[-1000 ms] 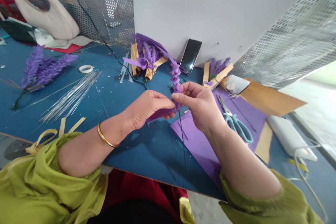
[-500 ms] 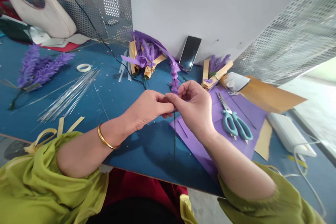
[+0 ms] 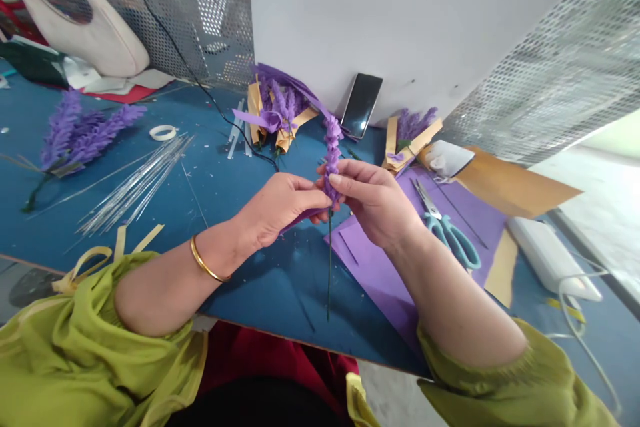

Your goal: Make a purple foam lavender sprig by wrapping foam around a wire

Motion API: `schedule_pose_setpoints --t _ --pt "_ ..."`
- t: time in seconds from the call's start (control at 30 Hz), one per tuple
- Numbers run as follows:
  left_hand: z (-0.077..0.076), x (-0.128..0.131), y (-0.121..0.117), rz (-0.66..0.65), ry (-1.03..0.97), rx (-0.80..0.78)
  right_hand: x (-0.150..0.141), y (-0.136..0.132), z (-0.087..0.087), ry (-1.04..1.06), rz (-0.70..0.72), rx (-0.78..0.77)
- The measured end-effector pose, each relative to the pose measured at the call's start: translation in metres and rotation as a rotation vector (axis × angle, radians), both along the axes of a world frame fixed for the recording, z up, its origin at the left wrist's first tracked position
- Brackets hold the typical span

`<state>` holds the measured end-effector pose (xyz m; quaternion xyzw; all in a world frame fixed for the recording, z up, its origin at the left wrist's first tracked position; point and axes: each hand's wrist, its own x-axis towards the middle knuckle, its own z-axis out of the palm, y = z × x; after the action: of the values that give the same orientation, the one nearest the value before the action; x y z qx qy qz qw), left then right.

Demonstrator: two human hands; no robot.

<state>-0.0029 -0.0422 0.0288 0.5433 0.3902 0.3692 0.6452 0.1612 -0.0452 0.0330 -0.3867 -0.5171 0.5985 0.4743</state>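
A purple paper lavender flower (image 3: 333,137) stands upright between my hands over the blue table, its thin green wire stem (image 3: 329,267) hanging down below them. My left hand (image 3: 283,207) is closed in a pinch at the flower's lower end, on a purple paper strip (image 3: 301,216) that shows under the palm. With thumb and fingers, my right hand (image 3: 377,203) grips the lower part of the flower from the other side. Some of the fingertips of both hands are hidden behind the flower. Purple paper sheets (image 3: 385,287) lie below my right forearm.
Teal-handled scissors (image 3: 453,237) rest on the purple paper. To the left lie silver wires (image 3: 137,183), a tape roll (image 3: 163,133) and finished lavender stems (image 3: 87,133). Small wrapped bouquets (image 3: 285,110) and a phone (image 3: 362,105) are at the back; a white power bank (image 3: 553,257) is right.
More of the purple flower shows above my fingers. My right hand has shifted slightly down and right, its fingers now around the flower's lower part. The purple strip shows under my left hand.
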Motion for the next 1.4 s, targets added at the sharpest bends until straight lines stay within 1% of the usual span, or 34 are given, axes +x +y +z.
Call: schedule_pose_setpoints --t 0.1,0.2,0.3,0.47,0.57,0.67,0.77,0.87,0.97,1.07,1.17,1.33,1.4 --pt "0.001 -0.002 0.001 -0.061 -0.038 -0.086 0.002 0.003 -0.002 0.027 -0.032 -0.055" --pt "0.004 -0.005 0.001 -0.095 -0.105 -0.147 0.003 0.003 -0.001 0.04 -0.047 -0.058" --pt "0.004 -0.005 0.002 -0.077 -0.147 -0.164 0.003 0.002 0.001 0.032 -0.066 -0.036" --pt "-0.001 -0.004 0.002 -0.072 -0.101 -0.148 0.0 0.001 -0.002 0.044 -0.076 -0.035" --pt "-0.001 -0.005 0.004 -0.027 -0.094 -0.125 0.0 0.003 -0.004 0.002 -0.113 -0.014" --pt "0.001 -0.007 0.007 0.062 -0.161 -0.079 0.003 0.004 -0.005 -0.077 -0.154 0.05" --pt "0.002 -0.009 0.012 0.157 -0.23 -0.033 0.003 0.004 -0.004 -0.177 -0.122 0.075" --pt "0.002 -0.011 0.016 0.219 -0.242 0.006 0.0 0.002 -0.004 -0.239 -0.061 0.076" --pt "0.001 -0.014 0.019 0.231 -0.209 0.033 -0.003 0.0 -0.004 -0.254 -0.08 0.074" --pt "0.003 -0.017 0.02 0.193 -0.172 0.047 -0.003 0.0 -0.004 -0.262 -0.114 0.078" --pt "0.007 -0.02 0.02 0.169 -0.163 0.051 -0.003 0.0 -0.004 -0.267 -0.118 0.087" --pt "0.007 -0.018 0.019 0.22 -0.126 0.064 -0.003 0.001 -0.006 -0.304 -0.082 0.106" --pt "0.006 -0.018 0.02 0.259 -0.132 0.07 0.002 0.005 -0.006 -0.355 -0.14 0.144"
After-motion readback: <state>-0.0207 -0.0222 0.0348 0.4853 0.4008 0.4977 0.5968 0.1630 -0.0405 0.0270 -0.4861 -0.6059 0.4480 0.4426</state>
